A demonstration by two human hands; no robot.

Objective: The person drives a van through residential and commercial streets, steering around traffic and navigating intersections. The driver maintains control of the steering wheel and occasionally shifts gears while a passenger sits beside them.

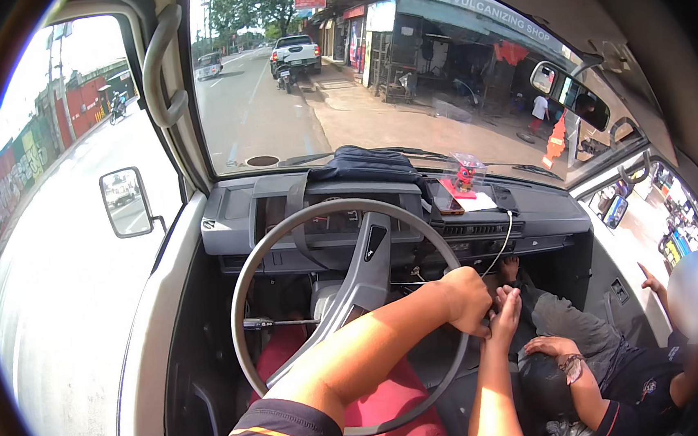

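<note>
**Two hands at the wheel's right rim**

One grey steering wheel (348, 316) fills the middle of my view, its ring tilted toward me. Its single broad spoke runs from the hub up toward 12 o'clock and down toward 7 o'clock, so that is the long axis I read. My left hand (466, 299) crosses over from the lower left and is curled into a fist around the rim at about 3 o'clock. My right hand (506, 314) comes up from 6 o'clock, fingers together and loosely extended, touching the left fist just beside the rim; I cannot tell whether it grips anything.

I am seated in a vehicle cab. A grey dashboard (545, 215) spans the front, carrying one folded dark cloth (369, 165) at 12 o'clock and one small red toy in a clear box (465, 176) at 1 o'clock. One white cable (505, 247) hangs from the dash. One side mirror (125, 202) sits at 9 o'clock, one rear-view mirror (577, 97) at 2 o'clock. One passenger (623, 360) sits at 4 o'clock. Outside lie a sunlit road and shopfronts.
</note>
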